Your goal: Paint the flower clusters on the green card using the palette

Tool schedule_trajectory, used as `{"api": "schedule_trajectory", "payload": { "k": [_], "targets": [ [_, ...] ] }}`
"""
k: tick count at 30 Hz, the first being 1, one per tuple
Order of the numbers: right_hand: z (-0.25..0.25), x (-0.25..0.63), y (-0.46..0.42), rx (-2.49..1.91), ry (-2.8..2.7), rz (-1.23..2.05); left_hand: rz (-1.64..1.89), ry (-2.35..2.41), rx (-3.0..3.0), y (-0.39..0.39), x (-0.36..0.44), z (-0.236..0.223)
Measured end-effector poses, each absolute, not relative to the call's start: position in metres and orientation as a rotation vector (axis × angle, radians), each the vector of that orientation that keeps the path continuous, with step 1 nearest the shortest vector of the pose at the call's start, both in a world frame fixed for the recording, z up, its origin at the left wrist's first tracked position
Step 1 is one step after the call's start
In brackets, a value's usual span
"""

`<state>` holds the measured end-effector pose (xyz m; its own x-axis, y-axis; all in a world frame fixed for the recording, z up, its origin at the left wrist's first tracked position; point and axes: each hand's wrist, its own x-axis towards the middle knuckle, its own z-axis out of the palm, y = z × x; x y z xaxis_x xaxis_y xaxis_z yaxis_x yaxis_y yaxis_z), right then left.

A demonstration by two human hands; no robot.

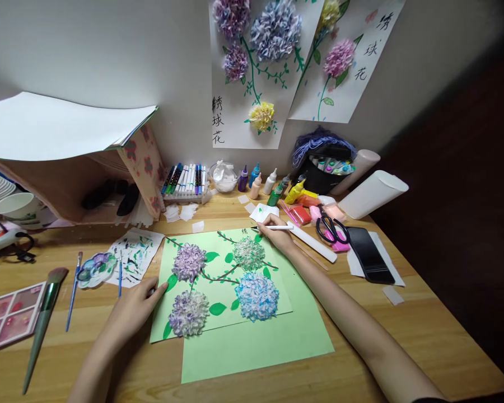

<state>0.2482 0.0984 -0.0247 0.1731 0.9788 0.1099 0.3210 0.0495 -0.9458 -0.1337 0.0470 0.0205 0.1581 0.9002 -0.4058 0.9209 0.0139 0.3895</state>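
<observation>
A light green sheet with a flower picture (218, 263) lies flat on the table. It bears several puffy crumpled-paper blooms, such as a blue one (258, 296) and a green one (248, 253), with painted leaves and brown stems. My right hand (277, 232) is closed around a white pen (283, 227), whose dark tip is by a small black character (244, 230) at the sheet's top edge. At the left edge, my left hand (138, 302) grips the sheet, thumb on top and the other fingers partly hidden. A second green sheet (256, 347) lies underneath.
Paint bottles (275, 194), a marker rack (187, 180) and black scissors (332, 229) stand or lie behind. A phone (370, 254) is at right. At left are a large makeup brush (46, 324), thin paintbrushes (73, 291) and a palette (96, 270). Finished flower pictures (273, 95) hang on the wall.
</observation>
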Motion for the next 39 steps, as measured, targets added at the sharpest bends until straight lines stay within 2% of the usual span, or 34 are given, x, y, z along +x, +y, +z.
{"api": "schedule_trajectory", "payload": {
  "k": [30, 39],
  "targets": [
    [-0.0262, 0.2442, 0.1014, -1.436, -1.334, 0.924, -0.070, 1.737, 1.837, 0.0473, -0.1339, 0.0196],
    [-0.0247, 0.2451, 0.0999, -1.466, -1.328, 0.852, -0.082, 1.748, 1.848, 0.0475, -0.1343, 0.0201]
  ]
}}
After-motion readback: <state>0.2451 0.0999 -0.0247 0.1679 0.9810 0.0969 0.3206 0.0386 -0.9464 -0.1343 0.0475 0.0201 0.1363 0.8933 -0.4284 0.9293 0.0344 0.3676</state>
